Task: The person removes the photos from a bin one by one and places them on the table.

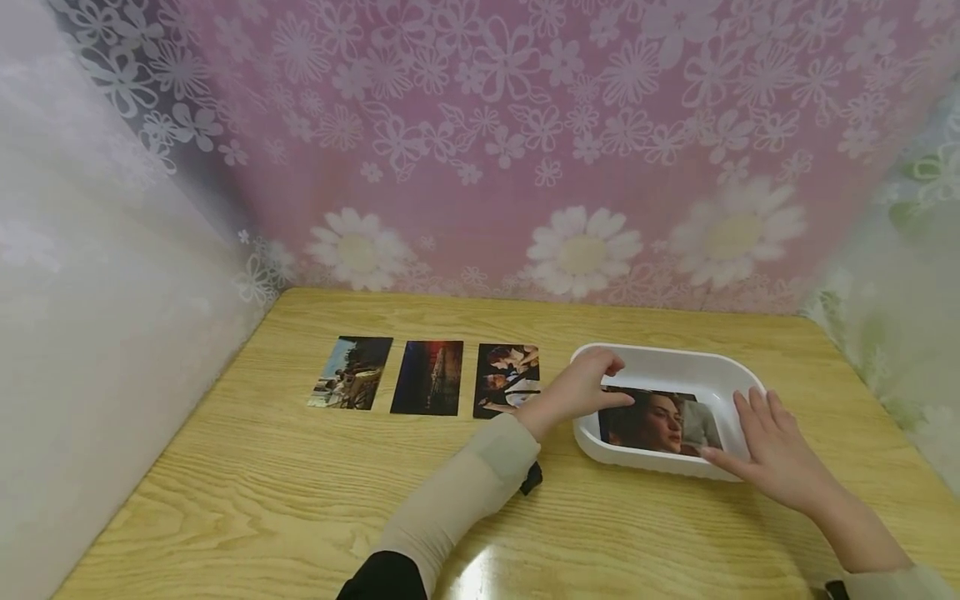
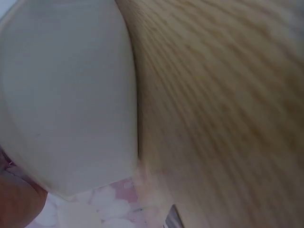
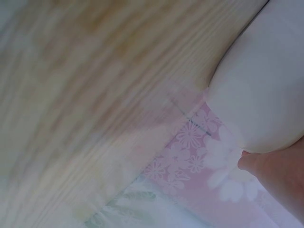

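A white oblong plastic tray with rounded corners sits at the right of the table. Inside lies a photo card picturing a person's head. My left hand reaches over the tray's left rim, its thumb extended over the card's left end and its fingers bent loosely above the inside. At the right end, my right hand rests on the rim with straight, spread fingers, the thumb near the card's lower right corner. The wrist views show the tray's outer wall close up, with part of the left hand and right hand at its rim.
Three photo cards lie in a row left of the tray: an outdoor scene, a dark blue and red picture and one with people. The wood-grain table meets a pink flowered backdrop behind.
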`<state>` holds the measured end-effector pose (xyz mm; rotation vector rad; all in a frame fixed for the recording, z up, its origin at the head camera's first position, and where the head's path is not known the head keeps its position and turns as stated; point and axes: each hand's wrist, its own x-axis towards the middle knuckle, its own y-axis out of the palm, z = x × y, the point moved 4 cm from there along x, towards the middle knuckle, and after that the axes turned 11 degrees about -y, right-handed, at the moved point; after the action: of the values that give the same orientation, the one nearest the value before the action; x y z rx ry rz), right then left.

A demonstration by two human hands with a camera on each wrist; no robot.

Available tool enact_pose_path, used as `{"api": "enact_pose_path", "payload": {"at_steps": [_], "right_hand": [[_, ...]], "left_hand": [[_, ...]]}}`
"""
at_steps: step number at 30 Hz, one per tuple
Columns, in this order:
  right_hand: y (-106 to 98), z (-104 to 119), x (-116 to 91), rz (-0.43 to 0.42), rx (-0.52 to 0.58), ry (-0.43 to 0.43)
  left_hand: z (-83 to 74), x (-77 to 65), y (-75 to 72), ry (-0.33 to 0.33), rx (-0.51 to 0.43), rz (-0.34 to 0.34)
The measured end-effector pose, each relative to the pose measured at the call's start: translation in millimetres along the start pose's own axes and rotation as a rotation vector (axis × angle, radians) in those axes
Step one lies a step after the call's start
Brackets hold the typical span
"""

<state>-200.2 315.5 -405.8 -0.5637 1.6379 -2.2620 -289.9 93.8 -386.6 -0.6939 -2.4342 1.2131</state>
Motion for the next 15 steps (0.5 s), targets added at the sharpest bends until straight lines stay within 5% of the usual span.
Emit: {"api": "enact_pose_path", "payload": {"at_steps": [10,15], "right_hand": [[-0.9,-0.3,2.3,-0.012,-0.007,-0.01],[0.3,-0.9,0.3,-0.035,-0.018,-0.026]], "left_hand": [[-10.0,13.3,15.8,-0.067,0.221,0.101],[-13.2,16.4,30.6,-0.111,0.442,0.188]]}}
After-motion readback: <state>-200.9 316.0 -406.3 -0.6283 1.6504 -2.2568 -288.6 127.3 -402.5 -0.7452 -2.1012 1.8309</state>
